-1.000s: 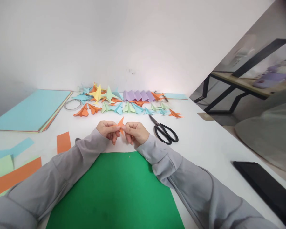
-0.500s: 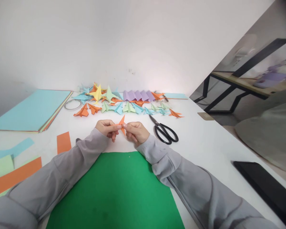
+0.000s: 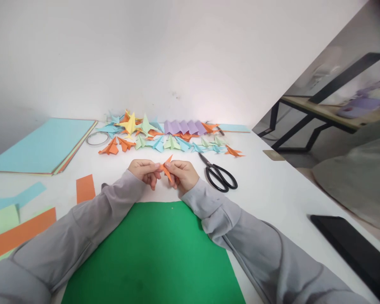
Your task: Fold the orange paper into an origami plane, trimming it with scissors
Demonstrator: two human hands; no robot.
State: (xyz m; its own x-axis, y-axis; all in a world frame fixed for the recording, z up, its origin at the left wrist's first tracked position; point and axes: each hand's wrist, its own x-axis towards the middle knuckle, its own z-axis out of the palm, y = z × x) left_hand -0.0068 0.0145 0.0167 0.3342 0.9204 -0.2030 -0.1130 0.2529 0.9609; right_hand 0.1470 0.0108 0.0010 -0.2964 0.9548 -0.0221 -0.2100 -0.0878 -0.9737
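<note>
Between my two hands is a small folded orange paper plane (image 3: 167,169), its pointed wings sticking out above and below the fingers. My left hand (image 3: 144,172) pinches one end of it between thumb and forefinger. From the other side my right hand (image 3: 183,173) grips it the same way, and its fingers cover part of the folds. Both hands are held over the white table, just beyond the green sheet (image 3: 152,253). Black-handled scissors (image 3: 220,175) lie to the right of my right hand.
Several folded paper planes (image 3: 172,142) in orange, green, blue and yellow line the wall, beside a purple pleated paper (image 3: 183,127). A stack of coloured paper (image 3: 41,145) and a wire ring (image 3: 98,138) are at left. Cut strips (image 3: 22,232) lie nearer; a black tablet-like object (image 3: 351,253) is at right.
The orange paper plane has turned in my fingers, its upper tip now leaning right. My hands stay in nearly the same place, both still holding it.
</note>
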